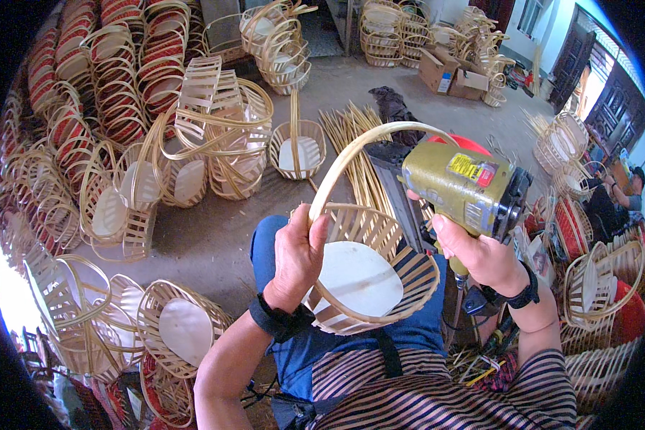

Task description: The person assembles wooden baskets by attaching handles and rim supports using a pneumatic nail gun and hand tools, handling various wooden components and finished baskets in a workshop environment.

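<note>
A woven bamboo-strip basket point(417, 283) with a pale oval base rests over my lap, tilted toward me. My left hand point(297, 251) is closed round the near-left end of its arched handle point(358, 147), at the rim. In my right hand point(480, 252) is an olive-gold air-powered staple gun point(437, 175), held by its grip above the basket's right side. A hose fitting hangs below the grip. The gun's body hides the far end of the handle, so I cannot tell whether its nose touches the basket.
Tall stacks of red and natural baskets point(115, 64) fill the left. Loose baskets point(183, 326) stand near my left arm. Beyond my lap lie bamboo strips point(362, 165). Cardboard boxes point(448, 72) stand at the back; another person point(627, 190) sits at the far right among baskets.
</note>
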Tool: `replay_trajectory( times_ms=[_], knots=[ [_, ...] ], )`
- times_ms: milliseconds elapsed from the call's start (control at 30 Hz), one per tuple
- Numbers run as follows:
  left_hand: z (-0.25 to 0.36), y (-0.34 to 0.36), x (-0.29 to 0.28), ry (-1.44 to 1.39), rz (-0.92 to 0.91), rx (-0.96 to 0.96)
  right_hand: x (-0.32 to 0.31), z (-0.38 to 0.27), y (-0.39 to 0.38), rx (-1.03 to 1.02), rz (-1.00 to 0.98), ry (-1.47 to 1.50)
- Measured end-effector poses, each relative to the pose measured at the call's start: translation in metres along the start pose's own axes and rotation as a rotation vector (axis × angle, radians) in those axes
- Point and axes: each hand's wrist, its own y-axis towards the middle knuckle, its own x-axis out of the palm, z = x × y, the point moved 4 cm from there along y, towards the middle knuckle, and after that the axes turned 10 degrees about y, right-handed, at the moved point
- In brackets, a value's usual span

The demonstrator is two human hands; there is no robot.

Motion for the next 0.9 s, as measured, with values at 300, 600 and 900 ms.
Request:
replay_trajectory(
  times_ms=[300, 600, 900],
  knots=[
    [0.0, 0.01, 0.002, 0.034, 0.011, -0.071, 0.006, 0.009, -0.008, -0.412, -0.235, -0.573],
    [0.004, 0.02, 0.001, 0.125, 0.269, 0.13, 0.031, 0.013, -0.006, -0.138, -0.364, -0.145],
    [0.005, 0.022, 0.004, 0.111, 0.257, 0.111, 0.034, 0.009, -0.003, -0.292, -0.447, -0.216]
  ],
)
